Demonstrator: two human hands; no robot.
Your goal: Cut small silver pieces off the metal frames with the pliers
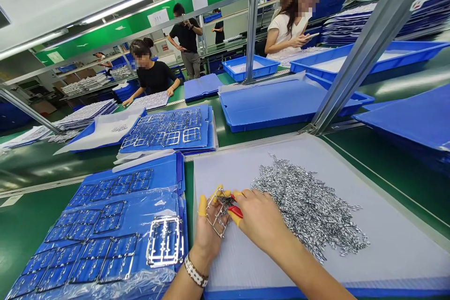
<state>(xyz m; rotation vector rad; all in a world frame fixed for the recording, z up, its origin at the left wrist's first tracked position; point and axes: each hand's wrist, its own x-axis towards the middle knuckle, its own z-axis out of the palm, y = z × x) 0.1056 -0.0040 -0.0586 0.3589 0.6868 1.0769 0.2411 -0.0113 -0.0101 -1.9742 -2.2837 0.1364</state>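
My left hand (208, 229), with yellow finger cots on its fingertips, holds a small shiny metal-look sprue frame (218, 230) tilted up over the white sheet. My right hand (258, 215) grips red-handled cutters (236, 210), whose jaws meet the frame and are partly hidden. A few small silver pieces show in my left palm. To the right of my hands lies a wide heap of small silver pieces (309, 206). On my left, rows of dark shiny sprue frames (117, 255) and a short stack of silver frames (165, 241) rest on blue sheets.
Clear plastic film lies among the frames on the left. More frames (165, 126) cover a blue sheet farther back. Blue trays (267, 103) and metal posts (332, 75) border the work area. Several people are beyond the bench; one in black (154, 75) leans over a sheet of parts.
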